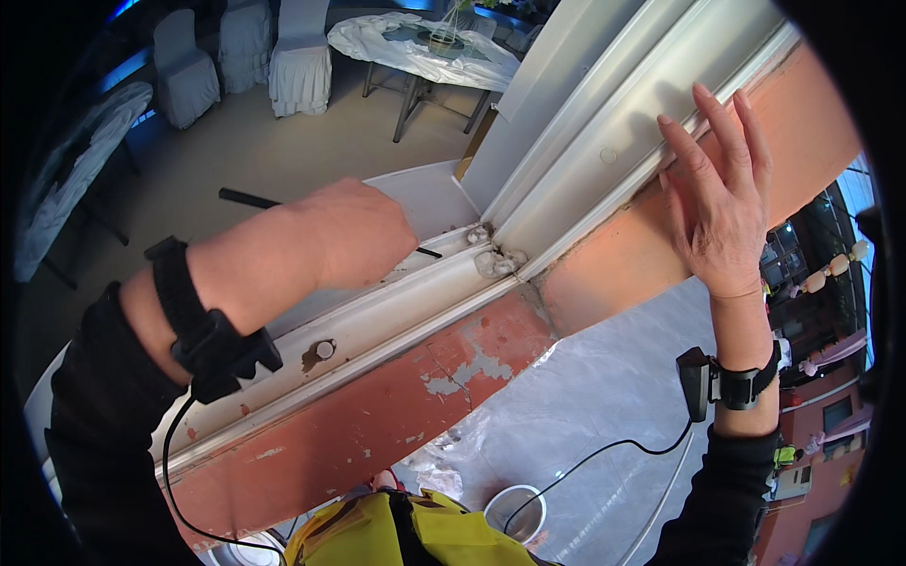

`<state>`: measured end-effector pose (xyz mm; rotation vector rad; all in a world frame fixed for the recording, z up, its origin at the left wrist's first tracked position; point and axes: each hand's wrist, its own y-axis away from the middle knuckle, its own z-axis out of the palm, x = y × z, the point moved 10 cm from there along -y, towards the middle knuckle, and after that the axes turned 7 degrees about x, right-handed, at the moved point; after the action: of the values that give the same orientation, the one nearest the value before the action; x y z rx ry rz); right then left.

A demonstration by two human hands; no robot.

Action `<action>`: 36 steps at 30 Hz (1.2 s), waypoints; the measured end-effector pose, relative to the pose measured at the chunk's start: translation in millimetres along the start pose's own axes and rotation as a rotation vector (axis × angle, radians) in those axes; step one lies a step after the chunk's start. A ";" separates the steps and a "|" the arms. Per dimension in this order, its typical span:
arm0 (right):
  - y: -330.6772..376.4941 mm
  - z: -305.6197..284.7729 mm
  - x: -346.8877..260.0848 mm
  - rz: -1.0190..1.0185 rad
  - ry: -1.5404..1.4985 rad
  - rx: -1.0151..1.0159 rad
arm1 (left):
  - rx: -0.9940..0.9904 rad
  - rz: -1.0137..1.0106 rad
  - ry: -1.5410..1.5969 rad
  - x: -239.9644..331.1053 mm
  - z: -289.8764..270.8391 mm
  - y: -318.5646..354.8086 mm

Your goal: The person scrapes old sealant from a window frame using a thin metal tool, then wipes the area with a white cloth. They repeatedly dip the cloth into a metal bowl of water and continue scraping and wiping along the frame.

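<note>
Black tool (247, 198) gripped in left hand (354, 236) fingers, tip at frame corner; right hand (722, 203) fingers open, flat on frame (604, 123).

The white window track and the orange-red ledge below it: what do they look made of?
White window track: likely painted or coated metal, going by its thin, glossy, ribbed profile with a bolt and rust spots. Orange-red ledge: probably painted masonry or plaster, its paint flaking to grey-white patches.
</note>
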<state>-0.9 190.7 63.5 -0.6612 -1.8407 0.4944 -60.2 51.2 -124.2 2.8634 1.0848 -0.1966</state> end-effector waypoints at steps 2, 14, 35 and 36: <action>-0.3 0.2 -1.0 -0.002 0.000 -0.006 | 0.079 -0.041 0.015 -1.6 -10.6 4.3; 1.8 0.7 1.0 -0.019 0.020 0.005 | 0.069 -0.049 0.046 12.6 17.9 -67.1; -0.9 -1.9 -0.2 0.005 -0.012 -0.011 | 0.252 -0.228 -0.040 -4.2 -18.8 15.5; -0.6 -3.2 -0.9 -0.006 -0.014 0.004 | 0.252 -0.218 -0.009 -3.4 -19.3 15.3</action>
<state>2.2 189.8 64.3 -0.6509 -1.8537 0.4997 -50.8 39.8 -104.3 2.9466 1.4677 -0.3850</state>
